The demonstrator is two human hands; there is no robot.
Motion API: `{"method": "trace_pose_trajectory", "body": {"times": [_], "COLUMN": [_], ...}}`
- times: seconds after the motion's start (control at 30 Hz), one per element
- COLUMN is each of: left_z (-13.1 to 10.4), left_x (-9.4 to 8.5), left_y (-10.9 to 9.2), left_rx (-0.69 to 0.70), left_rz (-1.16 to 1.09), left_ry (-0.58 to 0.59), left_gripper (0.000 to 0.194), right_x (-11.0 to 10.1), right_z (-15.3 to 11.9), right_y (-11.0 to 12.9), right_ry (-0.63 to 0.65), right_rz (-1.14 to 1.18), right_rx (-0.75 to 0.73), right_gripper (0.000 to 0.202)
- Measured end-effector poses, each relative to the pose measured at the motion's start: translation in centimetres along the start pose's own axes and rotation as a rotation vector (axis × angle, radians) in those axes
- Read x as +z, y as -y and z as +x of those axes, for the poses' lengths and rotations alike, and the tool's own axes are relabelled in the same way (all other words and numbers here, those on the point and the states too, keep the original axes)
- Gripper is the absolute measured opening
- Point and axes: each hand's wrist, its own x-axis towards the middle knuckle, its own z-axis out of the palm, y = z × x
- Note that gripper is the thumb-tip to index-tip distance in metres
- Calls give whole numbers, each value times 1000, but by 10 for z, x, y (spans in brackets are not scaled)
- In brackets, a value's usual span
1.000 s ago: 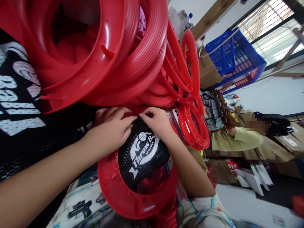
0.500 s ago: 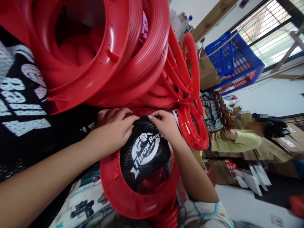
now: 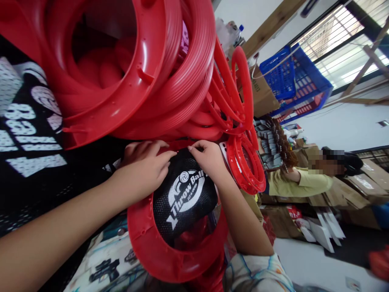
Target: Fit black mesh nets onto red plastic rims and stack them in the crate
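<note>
A red plastic ring [image 3: 179, 263] sits close to my body, its near rim tilted toward me. Black mesh fabric [image 3: 182, 194] printed "Throw Ball" in white hangs across part of its opening. My left hand [image 3: 147, 162] is closed over the far left of the rim, thumb on the mesh's edge and the other fingers partly hidden behind. Just to its right, my right hand [image 3: 209, 158] pinches the mesh's upper edge at the far rim between thumb and fingers. Whether the mesh is fastened to the rim there cannot be seen.
Large red rings [image 3: 142, 85] are piled right beyond my hands. More printed black mesh [image 3: 33, 121] lies at left. Thin red frames [image 3: 246, 162] stand at right. Farther right are a person in a yellow shirt [image 3: 299, 184], a blue crate [image 3: 313, 81] and cardboard boxes [image 3: 370, 178].
Both hands keep their grip on the mesh and rim with almost no movement. The view has shifted slightly, and the person in yellow appears marginally further left.
</note>
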Motion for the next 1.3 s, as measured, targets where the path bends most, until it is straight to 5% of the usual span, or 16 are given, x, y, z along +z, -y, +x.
{"method": "trace_pose_trajectory", "body": {"times": [0.93, 1.3], "left_z": [0, -4], "left_x": [-3, -9], "left_y": [-1, -5], "left_rx": [65, 288], "left_rz": [-28, -8], "left_ry": [-8, -6], "left_gripper": [33, 24], "right_x": [1, -8], "right_z": [8, -28], "right_y": [0, -16], "right_ry": [10, 41], "right_rz": [-49, 182], "right_rx": [46, 31], "right_gripper": [20, 15]}}
